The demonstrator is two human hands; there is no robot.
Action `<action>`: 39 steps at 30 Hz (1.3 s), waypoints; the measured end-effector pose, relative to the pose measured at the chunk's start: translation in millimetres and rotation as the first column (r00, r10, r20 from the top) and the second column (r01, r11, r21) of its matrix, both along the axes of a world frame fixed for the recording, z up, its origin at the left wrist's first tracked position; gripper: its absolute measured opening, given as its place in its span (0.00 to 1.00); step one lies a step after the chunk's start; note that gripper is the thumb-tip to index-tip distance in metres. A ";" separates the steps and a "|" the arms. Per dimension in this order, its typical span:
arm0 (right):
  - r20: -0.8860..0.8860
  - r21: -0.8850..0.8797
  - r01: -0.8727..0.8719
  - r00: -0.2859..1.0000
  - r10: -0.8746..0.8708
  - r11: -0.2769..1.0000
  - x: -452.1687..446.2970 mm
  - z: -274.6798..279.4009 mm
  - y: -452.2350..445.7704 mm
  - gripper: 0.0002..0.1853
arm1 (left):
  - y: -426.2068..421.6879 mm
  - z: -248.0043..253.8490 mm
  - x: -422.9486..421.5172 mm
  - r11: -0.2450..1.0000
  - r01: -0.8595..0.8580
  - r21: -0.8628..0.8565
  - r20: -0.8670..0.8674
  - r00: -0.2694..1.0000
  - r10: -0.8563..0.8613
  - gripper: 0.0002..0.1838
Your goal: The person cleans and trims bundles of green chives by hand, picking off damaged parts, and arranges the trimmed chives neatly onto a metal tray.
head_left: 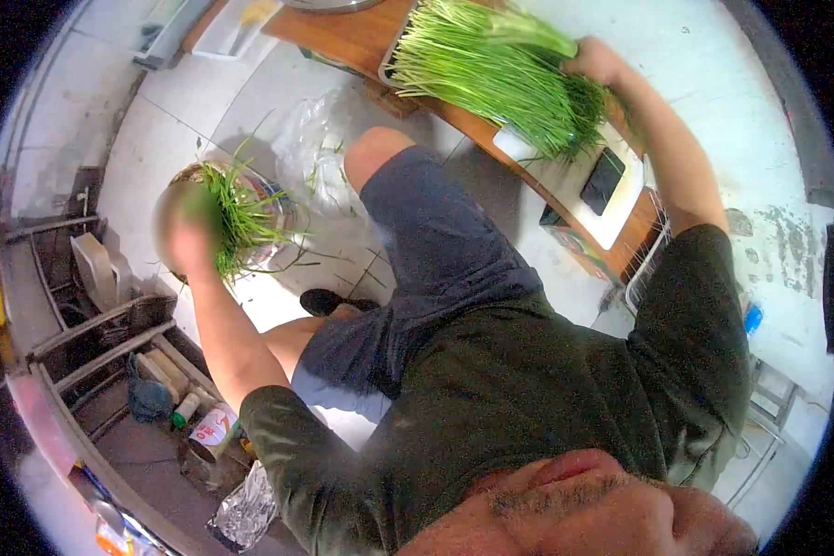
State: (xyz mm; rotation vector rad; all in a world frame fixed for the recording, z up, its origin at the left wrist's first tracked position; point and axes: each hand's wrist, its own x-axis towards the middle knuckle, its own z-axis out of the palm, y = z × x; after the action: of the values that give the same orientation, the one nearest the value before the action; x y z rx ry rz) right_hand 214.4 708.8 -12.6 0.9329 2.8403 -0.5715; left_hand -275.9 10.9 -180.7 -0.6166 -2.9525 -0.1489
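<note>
My right hand (595, 63) is closed round the stem end of a bunch of garlic chives (537, 35). Under that bunch lies a thick pile of long green chives (500, 97), pale at one end, in a tray on the wooden bench. At the left, my left hand (191, 236) is over a round bucket (271, 190) on the floor, heaped with loose green trimmings (241, 218). A blur covers this hand, so its fingers and anything in them cannot be made out.
A phone (603, 182) lies on a white board (621, 208) on the bench (491, 139). A clear plastic bag (320, 144) and stray green bits are on the tiled floor. Shelving (111, 357) with a can (215, 428) and crumpled foil (248, 505) stands at lower left.
</note>
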 end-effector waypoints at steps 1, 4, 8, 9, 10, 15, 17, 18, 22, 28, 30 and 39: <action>0.113 0.029 0.071 0.991 -0.074 0.997 3.5 -10.9 -5.7 0.22 | 2.5 9.2 9.9 0.999 0.011 0.032 -0.036 0.999 -0.010 0.24; 0.163 0.098 -0.021 0.987 0.004 0.995 24.3 -56.4 -3.7 0.26 | 13.9 41.8 40.2 0.981 0.088 0.173 -0.146 0.987 -0.063 0.25; 0.116 0.027 0.092 0.989 -0.095 0.995 35.3 -78.6 -8.3 0.26 | 2.5 24.0 32.3 0.979 0.093 0.182 -0.048 0.995 -0.086 0.25; 0.108 0.020 0.105 0.988 -0.107 0.994 36.2 -81.5 -9.3 0.25 | 5.8 25.1 36.1 0.976 0.105 0.191 -0.024 0.994 -0.102 0.25; 0.094 0.021 0.114 0.989 -0.115 0.993 36.3 -85.2 -9.1 0.25 | 9.2 26.5 40.2 0.973 0.117 0.201 -0.001 0.993 -0.119 0.25; 0.040 -0.055 0.148 0.988 -0.146 0.987 36.8 -90.4 -6.2 0.22 | 28.8 38.5 60.1 0.974 0.165 0.155 0.027 0.985 -0.172 0.26; 0.000 -0.120 0.136 0.991 -0.137 0.983 41.6 -90.7 -0.1 0.21 | 33.1 44.2 65.1 0.981 0.165 0.105 0.045 0.984 -0.170 0.25; -0.022 -0.151 0.128 0.991 -0.133 0.980 42.4 -90.6 2.7 0.21 | 33.9 46.4 66.5 0.972 0.157 0.172 0.040 0.985 -0.167 0.24; 0.023 -0.274 0.187 0.982 -0.188 0.943 47.1 -52.3 10.2 0.13 | 26.2 54.0 69.1 0.924 0.149 0.353 0.049 0.983 -0.177 0.21; -0.265 -0.492 0.118 0.924 -0.277 0.863 68.6 4.4 18.0 0.14 | -6.7 34.9 57.8 0.929 0.168 0.329 0.009 0.983 -0.181 0.23; -0.232 -0.530 0.111 0.935 -0.270 0.841 71.8 17.6 28.3 0.16 | -9.3 36.3 66.9 0.847 0.100 0.522 0.087 0.982 -0.170 0.24; -0.212 -0.310 0.125 0.957 -0.197 0.943 -6.3 97.6 -70.2 0.16 | 33.9 105.8 131.6 0.775 -0.215 0.594 0.356 0.934 -0.014 0.21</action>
State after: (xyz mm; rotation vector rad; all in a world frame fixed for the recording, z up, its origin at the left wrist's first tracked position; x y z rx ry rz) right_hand 208.1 638.6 85.0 1.1129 2.7784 -1.1653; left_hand -144.3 44.8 -74.9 -0.3453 -2.9353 -1.2938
